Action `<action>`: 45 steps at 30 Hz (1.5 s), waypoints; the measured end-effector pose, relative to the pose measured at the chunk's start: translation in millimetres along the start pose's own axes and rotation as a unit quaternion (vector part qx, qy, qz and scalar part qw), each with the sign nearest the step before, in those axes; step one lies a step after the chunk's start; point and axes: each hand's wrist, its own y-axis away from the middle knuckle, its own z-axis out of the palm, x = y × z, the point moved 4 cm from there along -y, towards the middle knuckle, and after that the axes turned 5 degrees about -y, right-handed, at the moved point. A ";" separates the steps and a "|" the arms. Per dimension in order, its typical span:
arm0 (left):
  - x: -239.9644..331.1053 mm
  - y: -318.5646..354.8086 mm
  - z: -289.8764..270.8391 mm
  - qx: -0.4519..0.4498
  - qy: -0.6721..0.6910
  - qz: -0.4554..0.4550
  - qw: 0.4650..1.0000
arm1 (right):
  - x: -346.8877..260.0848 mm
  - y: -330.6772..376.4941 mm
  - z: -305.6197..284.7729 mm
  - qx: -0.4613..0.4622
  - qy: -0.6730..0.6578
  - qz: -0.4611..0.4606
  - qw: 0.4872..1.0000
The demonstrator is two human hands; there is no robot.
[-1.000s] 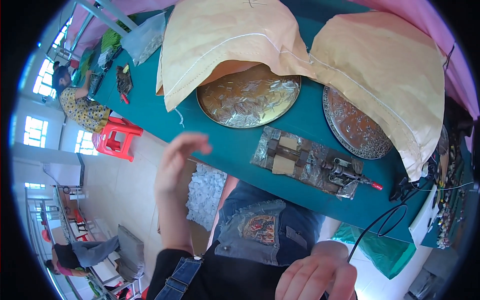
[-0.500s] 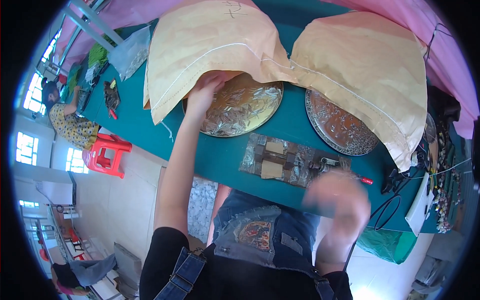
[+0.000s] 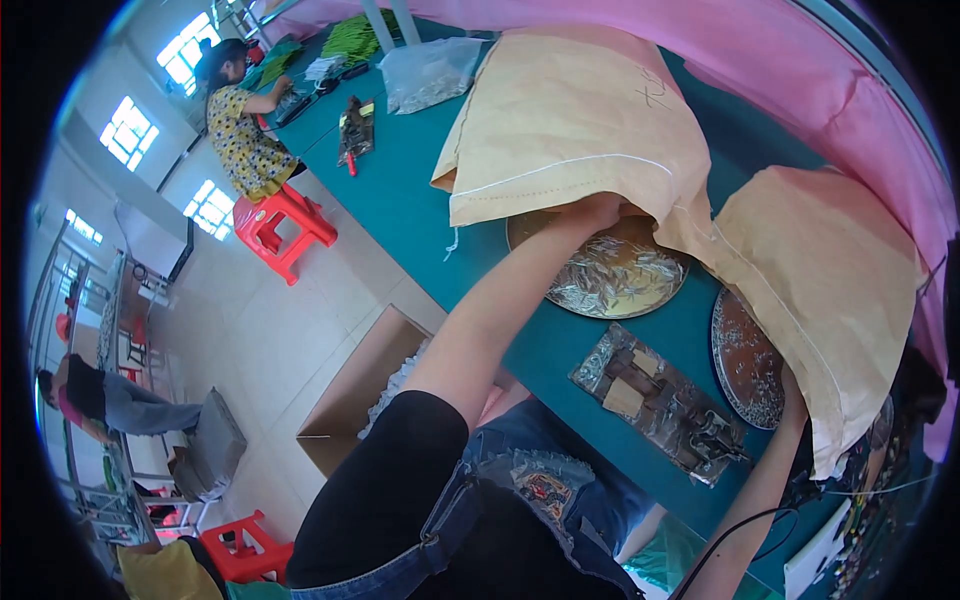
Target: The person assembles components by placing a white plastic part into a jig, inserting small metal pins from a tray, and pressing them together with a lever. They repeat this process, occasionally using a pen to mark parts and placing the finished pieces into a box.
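My left hand reaches under the front edge of a large tan paper bag, above a round gold tray strewn with thin, shiny slivers. Its fingers are hidden by the bag. A second tan paper bag partly covers another round tray with small silvery bits along its edge. My right hand is at that tray's right side, with its fingers out of sight beneath the bag. Between my arms lies a metal jig with a toggle clamp and tan pads.
The table has a green top. A clear bag and another jig lie farther left. An open cardboard box stands by my left arm. One person sits on a red stool; another bends over at the far left.
My right hand has moved from in front of the jig to under the right bag. My left hand has gone deeper under its bag. The view has turned to the left.
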 end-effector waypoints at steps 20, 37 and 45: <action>-72.9 -7.3 70.3 0.057 -0.019 -0.096 0.994 | -43.5 0.0 -42.3 0.052 -0.192 -0.070 0.977; -80.1 8.8 20.7 0.077 -0.111 -0.055 0.989 | -54.2 20.9 -56.0 0.082 -0.321 -0.047 0.942; -36.9 -17.1 36.2 0.068 -0.125 0.001 0.990 | -48.2 39.3 -61.5 0.111 -0.351 0.009 0.930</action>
